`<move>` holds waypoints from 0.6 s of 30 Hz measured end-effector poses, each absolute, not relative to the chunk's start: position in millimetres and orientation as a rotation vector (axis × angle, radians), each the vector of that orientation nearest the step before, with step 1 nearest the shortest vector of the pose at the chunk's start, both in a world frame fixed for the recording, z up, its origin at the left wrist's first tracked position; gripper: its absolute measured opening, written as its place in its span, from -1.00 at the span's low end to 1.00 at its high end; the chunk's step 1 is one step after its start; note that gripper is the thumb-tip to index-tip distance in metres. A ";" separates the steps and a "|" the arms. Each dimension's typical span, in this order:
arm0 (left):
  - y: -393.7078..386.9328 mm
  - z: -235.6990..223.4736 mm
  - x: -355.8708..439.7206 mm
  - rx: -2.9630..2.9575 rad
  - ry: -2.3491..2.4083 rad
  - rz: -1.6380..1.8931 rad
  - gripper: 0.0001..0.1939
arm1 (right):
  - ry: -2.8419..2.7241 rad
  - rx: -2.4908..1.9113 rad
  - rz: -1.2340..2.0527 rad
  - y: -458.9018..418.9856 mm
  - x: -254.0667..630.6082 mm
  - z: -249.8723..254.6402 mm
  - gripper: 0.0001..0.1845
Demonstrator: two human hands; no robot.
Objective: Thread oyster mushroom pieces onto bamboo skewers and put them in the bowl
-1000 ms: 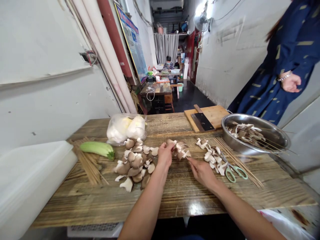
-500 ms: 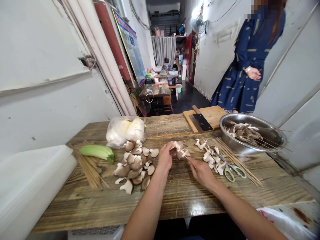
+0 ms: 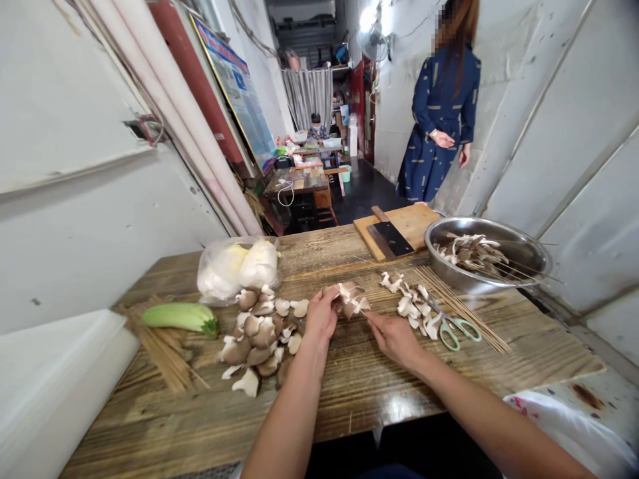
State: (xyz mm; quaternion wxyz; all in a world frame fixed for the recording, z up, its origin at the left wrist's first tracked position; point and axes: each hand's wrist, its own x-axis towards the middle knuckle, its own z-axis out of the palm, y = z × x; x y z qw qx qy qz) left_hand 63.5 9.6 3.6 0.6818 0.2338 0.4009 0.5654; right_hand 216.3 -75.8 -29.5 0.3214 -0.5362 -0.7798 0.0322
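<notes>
Mushrooms (image 3: pixel 350 293) brown, white; squash (image 3: pixel 174 316) pale green; garment (image 3: pixel 439 100) navy, tan dashes.

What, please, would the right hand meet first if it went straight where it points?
The right hand would probably meet the curled, brown-and-white mushroom pieces held in the left hand.

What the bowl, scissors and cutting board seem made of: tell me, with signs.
Bowl: probably polished stainless steel, judging by its silvery sheen. Scissors: likely steel, from their grey metallic look, with handles perhaps plastic, smooth pale green. Cutting board: apparently wood, matte, from its tan colour; bamboo possible.
</notes>
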 end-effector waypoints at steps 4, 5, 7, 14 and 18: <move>10.3 2.4 65.1 0.535 0.921 1.269 -0.72 | -2.042 -1.422 0.149 -75.4 216.0 -28.3 -0.68; 10.3 1.8 65.5 0.529 0.929 1.266 -0.72 | -2.040 -1.429 0.159 -75.5 215.7 -27.6 -0.68; 10.4 0.3 66.2 0.519 0.941 1.266 -0.72 | -2.036 -1.443 0.178 -75.7 215.1 -25.9 -0.68; 10.9 3.1 64.0 0.500 0.812 1.216 -0.67 | -2.007 -1.444 0.179 -73.7 212.3 -24.0 -0.69; 2.7 7.1 67.4 0.478 0.771 1.113 -0.66 | -1.912 -1.465 0.113 -71.5 210.3 -24.4 -0.69</move>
